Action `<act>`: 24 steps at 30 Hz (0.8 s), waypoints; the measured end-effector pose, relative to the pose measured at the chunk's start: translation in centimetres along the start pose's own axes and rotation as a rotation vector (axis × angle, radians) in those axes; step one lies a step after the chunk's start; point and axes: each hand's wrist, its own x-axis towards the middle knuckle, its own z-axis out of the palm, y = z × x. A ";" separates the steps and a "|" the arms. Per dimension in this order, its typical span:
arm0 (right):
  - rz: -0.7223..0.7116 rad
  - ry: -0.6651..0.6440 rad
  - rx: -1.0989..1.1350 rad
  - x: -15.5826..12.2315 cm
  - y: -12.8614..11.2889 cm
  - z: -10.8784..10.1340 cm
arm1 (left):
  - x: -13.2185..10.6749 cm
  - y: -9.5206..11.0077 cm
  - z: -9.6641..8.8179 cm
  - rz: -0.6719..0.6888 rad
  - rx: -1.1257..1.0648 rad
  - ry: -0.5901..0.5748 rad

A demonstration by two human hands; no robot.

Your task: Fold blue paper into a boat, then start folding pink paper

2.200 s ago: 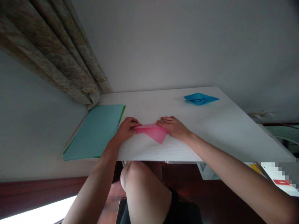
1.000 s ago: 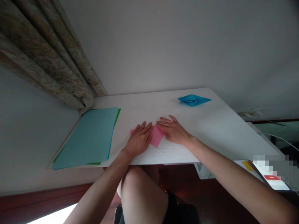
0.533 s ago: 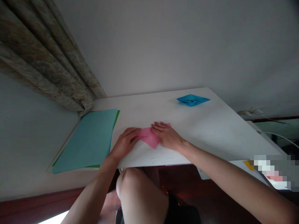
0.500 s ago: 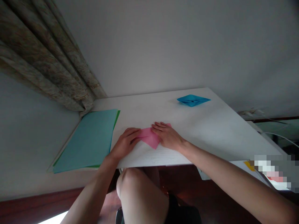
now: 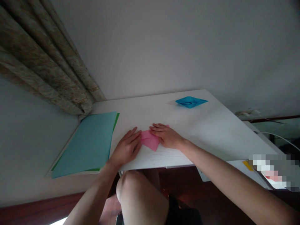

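A folded sheet of pink paper [image 5: 151, 142] lies on the white table [image 5: 145, 111] near its front edge, with one corner pointing toward me. My left hand [image 5: 127, 145] rests at the paper's left end, fingers stretched out and touching its edge. My right hand [image 5: 167, 136] lies flat over the right part of the paper, fingers extended leftward. It hides much of that side; a pink tip shows just beyond it. Behind, toward the back right of the table, sits a blue folded paper boat [image 5: 191, 102], touched by neither hand.
A stack of light blue and green paper sheets [image 5: 87, 143] lies at the table's left end. A patterned curtain [image 5: 58, 59] hangs at the left. White papers [image 5: 239, 170] and a blurred-out patch are at the lower right, near a white cable [image 5: 278, 137].
The fingers of my left hand have spread and shifted slightly at the paper's left end. My right hand stays on the paper. The whole view has shifted slightly.
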 end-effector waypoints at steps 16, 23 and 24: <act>0.181 0.069 -0.118 0.1 -2.1 0.6 | 3.9 2.3 2.5 -0.147 0.123 -0.229; 0.341 0.105 -0.187 -1.8 -1.6 0.5 | 2.0 -0.4 1.6 -0.229 0.144 -0.223; 0.373 0.117 -0.205 -2.0 -1.6 0.5 | 1.7 -0.6 1.5 -0.239 0.148 -0.221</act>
